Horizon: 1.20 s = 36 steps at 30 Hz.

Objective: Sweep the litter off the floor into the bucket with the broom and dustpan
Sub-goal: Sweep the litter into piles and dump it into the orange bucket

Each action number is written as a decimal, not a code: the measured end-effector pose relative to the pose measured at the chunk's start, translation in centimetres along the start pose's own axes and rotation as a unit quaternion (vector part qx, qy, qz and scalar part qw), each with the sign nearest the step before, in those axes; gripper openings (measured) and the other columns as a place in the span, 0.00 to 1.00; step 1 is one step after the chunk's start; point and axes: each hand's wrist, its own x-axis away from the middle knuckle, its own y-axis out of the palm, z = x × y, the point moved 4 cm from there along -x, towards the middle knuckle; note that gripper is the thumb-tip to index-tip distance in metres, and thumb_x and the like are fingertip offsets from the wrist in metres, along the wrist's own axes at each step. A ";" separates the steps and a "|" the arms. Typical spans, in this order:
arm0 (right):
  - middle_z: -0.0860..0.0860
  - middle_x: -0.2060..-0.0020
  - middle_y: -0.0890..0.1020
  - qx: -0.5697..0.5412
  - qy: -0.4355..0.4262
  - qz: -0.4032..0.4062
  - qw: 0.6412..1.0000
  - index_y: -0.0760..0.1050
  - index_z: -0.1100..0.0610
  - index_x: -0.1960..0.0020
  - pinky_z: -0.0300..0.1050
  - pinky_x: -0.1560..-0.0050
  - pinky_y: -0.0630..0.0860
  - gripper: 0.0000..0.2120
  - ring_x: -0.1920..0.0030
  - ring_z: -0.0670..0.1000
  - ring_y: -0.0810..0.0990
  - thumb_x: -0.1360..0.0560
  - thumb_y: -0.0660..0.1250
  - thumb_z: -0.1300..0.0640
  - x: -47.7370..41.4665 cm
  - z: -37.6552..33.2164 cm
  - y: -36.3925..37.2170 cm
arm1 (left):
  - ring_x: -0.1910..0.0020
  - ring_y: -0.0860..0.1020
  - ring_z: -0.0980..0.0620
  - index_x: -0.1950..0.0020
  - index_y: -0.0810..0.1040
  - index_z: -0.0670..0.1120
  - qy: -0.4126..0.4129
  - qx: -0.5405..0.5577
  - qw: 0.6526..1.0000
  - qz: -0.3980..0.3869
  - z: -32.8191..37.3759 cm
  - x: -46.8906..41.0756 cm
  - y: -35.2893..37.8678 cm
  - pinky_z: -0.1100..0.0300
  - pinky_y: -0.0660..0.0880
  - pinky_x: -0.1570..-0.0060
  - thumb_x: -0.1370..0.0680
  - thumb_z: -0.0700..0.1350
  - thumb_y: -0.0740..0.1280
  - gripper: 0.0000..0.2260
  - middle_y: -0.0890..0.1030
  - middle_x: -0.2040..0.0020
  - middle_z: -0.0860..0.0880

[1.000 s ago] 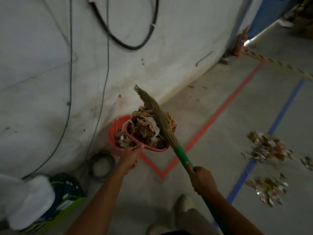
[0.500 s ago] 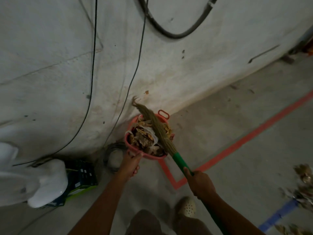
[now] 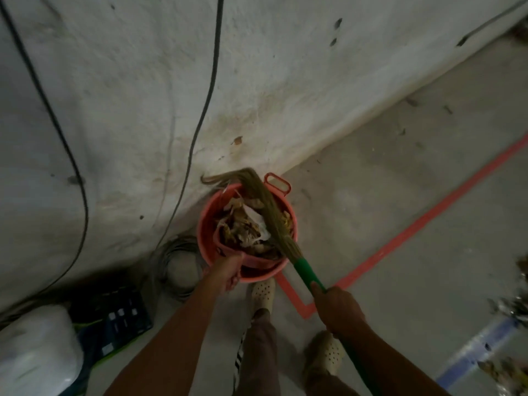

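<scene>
Step in hand, by judgement: emptying of a full pan. Red plastic dustpan (image 3: 258, 261), heaped with brown and white paper-and-leaf litter (image 3: 245, 227), held just over the mouth of the round salmon-red plastic bucket (image 3: 203, 238), itself standing on the grey concrete floor (image 3: 400, 195) against the white wall. Left hand (image 3: 228, 270): clenched round the dustpan's handle at the bucket's near rim. Right hand (image 3: 340, 310): wrapped round the green handle of the straw-bristled broom (image 3: 274, 215), bristles laid across the load and reaching past the far rim towards the wall. Load not yet tipped out. Next move, by judgement: tilting of the pan's lip down inside the bucket, broom raking the heap off, both kept low so as to drop nothing outside the rim. Left to do: more loose scraps (image 3: 513, 308) on the floor at the right edge, near the blue tape strip (image 3: 480, 347), well apart from the bucket; task therefore only partly done. Nearby: red tape line (image 3: 428, 215); coiled cable (image 3: 178, 264) just beside the bucket.
</scene>
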 end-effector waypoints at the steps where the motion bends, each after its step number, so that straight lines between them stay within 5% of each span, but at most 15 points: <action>1: 0.52 0.63 0.81 -0.004 0.015 0.000 1.000 0.75 0.57 0.57 0.49 0.55 0.84 0.27 0.65 0.51 0.82 0.18 0.53 0.36 -1.1 -0.3 0.5 | 0.80 0.63 0.54 0.66 0.73 0.44 -0.012 -0.017 1.000 -0.008 0.7 -1.4 -0.1 0.63 0.57 0.73 0.21 0.49 0.66 0.16 0.68 0.77 0.50; 4: 0.52 0.61 0.81 0.015 0.037 0.003 0.999 0.76 0.56 0.54 0.46 0.56 0.81 0.26 0.62 0.51 0.82 0.17 0.52 0.36 -3.6 -1.0 1.7 | 0.80 0.69 0.52 0.55 0.85 0.42 -0.002 -0.048 0.998 -0.043 2.8 -5.3 -0.7 0.62 0.66 0.72 0.25 0.47 0.73 0.09 0.76 0.76 0.49; 6: 0.54 0.57 0.82 0.031 0.034 -0.002 0.999 0.76 0.57 0.52 0.48 0.53 0.82 0.27 0.57 0.54 0.83 0.17 0.51 0.36 -4.5 -1.4 2.4 | 0.65 0.83 0.42 0.41 0.84 0.46 0.011 -0.044 0.998 -0.039 3.0 -9.1 -1.2 0.54 0.78 0.59 0.32 0.57 0.80 0.24 0.86 0.59 0.43; 8: 0.54 0.56 0.82 0.050 0.020 -0.020 0.998 0.75 0.53 0.55 0.50 0.50 0.82 0.25 0.54 0.56 0.83 0.17 0.50 0.37 -5.0 -1.8 2.9 | 0.51 0.85 0.39 0.32 0.77 0.49 0.009 -0.045 0.999 -0.023 1.3 -15.5 -1.4 0.45 0.81 0.48 0.35 0.59 0.81 0.35 0.86 0.48 0.43; 10: 0.52 0.60 0.80 0.039 0.035 -0.018 0.998 0.73 0.53 0.58 0.47 0.55 0.81 0.24 0.61 0.52 0.81 0.18 0.51 0.36 -5.1 -1.9 3.1 | 0.55 0.86 0.40 0.23 0.65 0.60 -0.006 -0.026 1.000 0.006 2.5 -15.7 -1.1 0.45 0.84 0.60 0.38 0.59 0.82 0.46 0.84 0.42 0.45; 12: 0.51 0.62 0.81 0.021 0.059 0.001 0.998 0.76 0.55 0.56 0.44 0.61 0.79 0.27 0.66 0.49 0.78 0.20 0.53 0.33 -4.6 -1.7 2.6 | 0.58 0.83 0.44 0.24 0.50 0.73 0.020 -0.007 0.998 0.054 4.9 -12.6 -1.4 0.57 0.79 0.73 0.33 0.49 0.81 0.51 0.73 0.33 0.48; 15: 0.51 0.62 0.82 0.056 0.061 0.029 0.996 0.77 0.53 0.56 0.44 0.62 0.79 0.29 0.65 0.49 0.80 0.21 0.52 0.30 -2.7 -1.3 0.8 | 0.50 0.81 0.43 0.23 0.44 0.70 0.084 -0.079 0.987 0.110 7.4 -7.7 -1.8 0.59 0.78 0.74 0.30 0.38 0.76 0.53 0.65 0.25 0.46; 18: 0.50 0.63 0.81 0.087 0.055 0.056 0.993 0.77 0.53 0.56 0.45 0.61 0.80 0.30 0.63 0.50 0.82 0.21 0.51 0.30 0.0 -0.9 -1.5 | 0.43 0.80 0.41 0.22 0.52 0.62 0.089 -0.138 0.976 0.143 6.3 -8.6 -2.9 0.49 0.83 0.55 0.32 0.52 0.75 0.45 0.72 0.31 0.48; 21: 0.50 0.64 0.80 0.104 0.038 0.066 0.992 0.75 0.54 0.58 0.42 0.67 0.76 0.29 0.65 0.49 0.81 0.19 0.51 0.32 2.4 -1.0 -3.6 | 0.43 0.82 0.41 0.26 0.66 0.53 0.031 -0.202 0.971 0.125 4.8 -8.1 -4.0 0.46 0.81 0.45 0.43 0.67 0.70 0.47 0.80 0.37 0.43; 22: 0.50 0.65 0.80 0.109 0.033 0.070 0.991 0.75 0.55 0.58 0.41 0.69 0.74 0.29 0.66 0.48 0.80 0.19 0.51 0.32 3.1 -1.1 -4.3 | 0.45 0.83 0.41 0.26 0.67 0.48 0.006 -0.210 0.972 0.102 4.6 -6.2 -4.1 0.48 0.82 0.48 0.39 0.63 0.73 0.44 0.81 0.39 0.41; 25: 0.51 0.66 0.79 0.121 0.015 0.079 0.989 0.75 0.56 0.59 0.40 0.69 0.74 0.29 0.67 0.48 0.79 0.19 0.52 0.33 4.9 -1.4 -5.6 | 0.64 0.80 0.48 0.25 0.67 0.42 -0.018 -0.210 0.973 0.097 5.2 0.7 -4.7 0.61 0.76 0.76 0.21 0.48 0.67 0.26 0.81 0.45 0.40; 26: 0.51 0.66 0.79 0.124 0.011 0.081 0.989 0.75 0.56 0.59 0.41 0.69 0.75 0.29 0.68 0.48 0.79 0.19 0.52 0.33 5.5 -1.3 -5.8 | 0.63 0.80 0.48 0.25 0.66 0.44 -0.017 -0.218 0.970 0.109 5.1 1.6 -5.0 0.61 0.76 0.76 0.21 0.47 0.66 0.25 0.81 0.45 0.41; 28: 0.50 0.66 0.79 0.128 0.004 0.091 0.988 0.74 0.56 0.59 0.41 0.69 0.74 0.28 0.68 0.48 0.78 0.19 0.53 0.34 6.8 -1.0 -6.1 | 0.48 0.83 0.45 0.24 0.66 0.45 0.001 -0.221 0.968 0.118 4.2 0.8 -5.6 0.52 0.84 0.57 0.22 0.48 0.66 0.27 0.80 0.39 0.40; 30: 0.50 0.66 0.79 0.128 -0.002 0.095 0.987 0.73 0.54 0.60 0.40 0.70 0.72 0.27 0.68 0.47 0.78 0.19 0.53 0.34 7.9 -0.3 -6.1 | 0.39 0.81 0.41 0.27 0.69 0.45 0.018 -0.237 0.963 0.127 3.8 0.9 -5.8 0.45 0.79 0.41 0.24 0.47 0.66 0.25 0.81 0.39 0.38; 36: 0.49 0.66 0.79 0.106 -0.008 0.087 0.990 0.74 0.54 0.59 0.39 0.70 0.74 0.26 0.68 0.46 0.77 0.18 0.52 0.34 9.9 2.3 -5.5 | 0.37 0.79 0.34 0.27 0.69 0.43 0.091 -0.215 0.967 0.103 4.6 8.7 -4.1 0.41 0.76 0.37 0.21 0.45 0.66 0.23 0.79 0.38 0.35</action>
